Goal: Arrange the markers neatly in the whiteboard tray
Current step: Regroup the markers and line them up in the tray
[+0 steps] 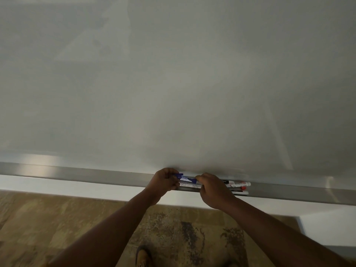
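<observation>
A long grey metal tray [96, 175] runs along the bottom edge of the whiteboard [173, 83]. Both hands rest on a bunch of markers lying lengthwise in it. My left hand [163, 181] grips the left ends, where a blue-capped marker [185, 178] lies on top. My right hand [213, 189] closes over the middle of the bunch. To its right stick out the ends of a white marker with a red label [240, 184], a red-tipped marker [243, 188] and another marker [240, 193] below them. Fingers hide the rest of the bunch.
The white wall [67, 186] continues below the tray, with a wall corner at lower right. Brown patterned floor [77, 218] lies underneath. A tan shoe [143, 257] shows at the bottom between my arms.
</observation>
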Demonstrator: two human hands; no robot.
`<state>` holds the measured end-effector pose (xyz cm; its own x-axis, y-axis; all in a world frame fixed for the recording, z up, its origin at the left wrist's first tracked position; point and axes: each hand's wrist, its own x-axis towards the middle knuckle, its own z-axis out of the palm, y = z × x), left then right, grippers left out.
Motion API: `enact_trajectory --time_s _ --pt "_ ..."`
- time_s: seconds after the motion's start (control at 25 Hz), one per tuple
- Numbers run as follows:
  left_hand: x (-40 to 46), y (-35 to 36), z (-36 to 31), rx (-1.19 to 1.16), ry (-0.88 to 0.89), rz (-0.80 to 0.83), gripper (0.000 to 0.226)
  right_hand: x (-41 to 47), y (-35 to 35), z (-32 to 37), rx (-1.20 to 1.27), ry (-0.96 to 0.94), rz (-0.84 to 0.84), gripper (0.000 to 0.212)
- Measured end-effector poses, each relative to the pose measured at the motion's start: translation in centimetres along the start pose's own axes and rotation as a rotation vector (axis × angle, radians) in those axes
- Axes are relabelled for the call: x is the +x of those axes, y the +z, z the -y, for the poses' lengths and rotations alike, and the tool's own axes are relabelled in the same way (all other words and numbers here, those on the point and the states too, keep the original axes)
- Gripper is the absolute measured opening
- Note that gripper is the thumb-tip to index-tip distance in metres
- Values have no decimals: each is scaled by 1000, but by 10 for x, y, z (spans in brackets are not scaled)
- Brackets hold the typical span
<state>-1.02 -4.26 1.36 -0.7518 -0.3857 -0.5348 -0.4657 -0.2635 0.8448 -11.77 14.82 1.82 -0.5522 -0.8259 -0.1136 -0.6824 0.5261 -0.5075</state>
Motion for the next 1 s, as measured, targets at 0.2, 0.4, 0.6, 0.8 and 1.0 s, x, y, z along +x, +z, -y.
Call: enact_trajectory --time_s 0.2,0.4,0.6,0.8,1.0 --pt "-10 5 -6 67 -8 -35 25 -6 -11 -4 -46 -22 -78 35" --pt "-12 13 -10 173 -14 -68 36 -10 -12 -4 3 -31 -115 24" --pt "-12 15 -11 -17 -67 -35 16 -11 -15 -3 -21 -24 -140 22" --pt "-13 16 -8 60 -15 -6 16 -13 -17 0 -58 -31 -139 27" --pt "-15 17 -10 95 17 30 22 -12 -16 0 -36 -51 -136 28"
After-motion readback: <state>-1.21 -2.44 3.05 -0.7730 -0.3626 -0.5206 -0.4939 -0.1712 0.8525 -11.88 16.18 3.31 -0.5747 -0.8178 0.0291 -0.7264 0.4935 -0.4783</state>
